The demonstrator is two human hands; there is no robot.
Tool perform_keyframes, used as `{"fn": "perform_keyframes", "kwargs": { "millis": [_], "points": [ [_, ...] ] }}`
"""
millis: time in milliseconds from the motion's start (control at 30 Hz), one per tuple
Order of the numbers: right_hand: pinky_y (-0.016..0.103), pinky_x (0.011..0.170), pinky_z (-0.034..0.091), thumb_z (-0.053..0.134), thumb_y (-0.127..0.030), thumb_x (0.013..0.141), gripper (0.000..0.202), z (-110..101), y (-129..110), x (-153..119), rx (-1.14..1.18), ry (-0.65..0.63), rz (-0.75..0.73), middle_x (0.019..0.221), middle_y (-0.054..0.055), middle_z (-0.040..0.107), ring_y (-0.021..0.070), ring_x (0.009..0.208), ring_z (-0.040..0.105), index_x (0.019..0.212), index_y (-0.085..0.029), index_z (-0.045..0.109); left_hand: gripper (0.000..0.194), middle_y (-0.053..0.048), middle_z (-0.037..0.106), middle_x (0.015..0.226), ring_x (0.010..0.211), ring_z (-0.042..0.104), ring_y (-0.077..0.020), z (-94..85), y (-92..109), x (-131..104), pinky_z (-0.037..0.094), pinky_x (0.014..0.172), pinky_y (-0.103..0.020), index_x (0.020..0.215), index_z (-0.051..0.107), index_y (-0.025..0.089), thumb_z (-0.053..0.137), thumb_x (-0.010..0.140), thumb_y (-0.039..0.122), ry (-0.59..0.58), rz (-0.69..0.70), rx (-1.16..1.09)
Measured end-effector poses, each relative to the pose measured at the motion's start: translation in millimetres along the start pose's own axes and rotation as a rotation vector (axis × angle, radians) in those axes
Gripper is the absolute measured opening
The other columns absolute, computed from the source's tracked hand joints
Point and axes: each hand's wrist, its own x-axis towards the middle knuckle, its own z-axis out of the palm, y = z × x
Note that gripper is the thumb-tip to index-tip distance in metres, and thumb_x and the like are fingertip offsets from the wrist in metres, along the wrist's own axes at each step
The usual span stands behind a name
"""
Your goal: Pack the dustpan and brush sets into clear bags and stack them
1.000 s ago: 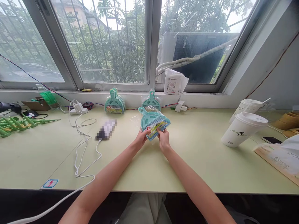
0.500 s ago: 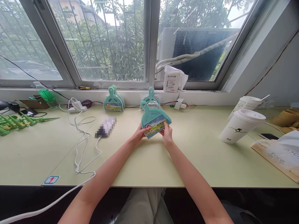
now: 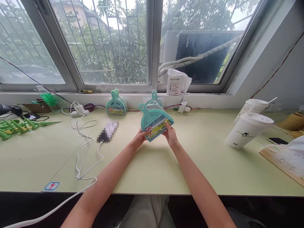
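Between both hands I hold a packaged teal dustpan and brush set [image 3: 155,123], tilted so its handle points up and to the left. My left hand [image 3: 139,139] closes on its lower left edge, thumb on the yellow label. On the lower right edge, my right hand [image 3: 170,135] grips with the thumb on the front and fingers behind. Right behind it, another teal dustpan set [image 3: 154,95] in clear wrap leans at the wall, partly covered. To the left, a stack of similar dustpan sets [image 3: 116,104] stands against the wall.
A phone-like blurred object [image 3: 108,131] on a white cable [image 3: 82,155] lies left of my arms. Green pointed plastic pieces [image 3: 21,125] are at far left. Two white cups [image 3: 248,129] and a tissue pack [image 3: 283,160] stand right. A white package [image 3: 177,82] sits on the sill.
The held dustpan set has tilted further, its handle shifting slightly left. Both hands keep their hold. The camera view has shifted slightly.
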Motion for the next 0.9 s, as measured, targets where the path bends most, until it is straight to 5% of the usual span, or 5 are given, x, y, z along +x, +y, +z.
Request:
{"fn": "perform_keyframes", "kwargs": {
  "millis": [133,333,500,767,900],
  "points": [
    [0.035,0.085,0.059,0.083,-0.030,0.059,0.038,2,6,-2,-0.035,-0.074,-0.026,0.100,0.006,0.072,0.0217,0.096,0.067,0.090,-0.016,0.065,0.060,-0.013,0.060,0.128,0.112,0.060,-0.0297,1.9,7,-5,0.052,0.089,-0.040,0.126,0.053,0.018,0.075,0.072,0.033,0.010,-0.050,0.066],
    [0.037,0.087,0.058,0.080,-0.028,0.062,0.035,3,8,-4,0.050,0.049,-0.127,0.103,0.007,0.071,0.0227,0.099,0.066,0.092,-0.017,0.065,0.063,-0.017,0.047,0.142,0.127,0.049,-0.0338,11.0,6,-15,0.052,0.084,-0.041,0.136,0.047,0.023,0.069,0.079,0.039,-0.376,-0.180,0.023],
    [0.035,0.086,0.058,0.078,-0.023,0.063,0.033,2,5,-2,0.050,0.040,-0.107,0.103,0.005,0.071,0.0206,0.098,0.067,0.093,-0.018,0.066,0.052,-0.013,0.055,0.135,0.125,0.051,-0.0289,4.8,0,-4,0.046,0.098,-0.042,0.126,0.055,0.022,0.069,0.079,0.039,-0.183,-0.004,-0.020],
    [0.032,0.077,0.061,0.077,-0.019,0.067,0.027,-6,3,5,-0.062,0.057,0.089,0.091,0.006,0.074,0.0193,0.083,0.071,0.091,-0.015,0.066,0.051,-0.010,0.059,0.128,0.101,0.064,-0.0247,3.2,-4,-2,0.056,0.080,-0.041,0.121,0.051,0.022,0.070,0.075,0.033,-0.054,-0.060,0.072],
    [0.033,0.078,0.060,0.078,-0.025,0.069,0.031,-14,-10,2,-0.213,-0.117,0.194,0.091,0.008,0.074,0.0189,0.078,0.072,0.095,-0.013,0.068,0.048,-0.011,0.063,0.121,0.090,0.068,-0.0236,3.4,2,-1,0.058,0.070,-0.037,0.121,0.051,0.020,0.065,0.077,0.032,0.037,-0.073,0.057]
  ]
}}
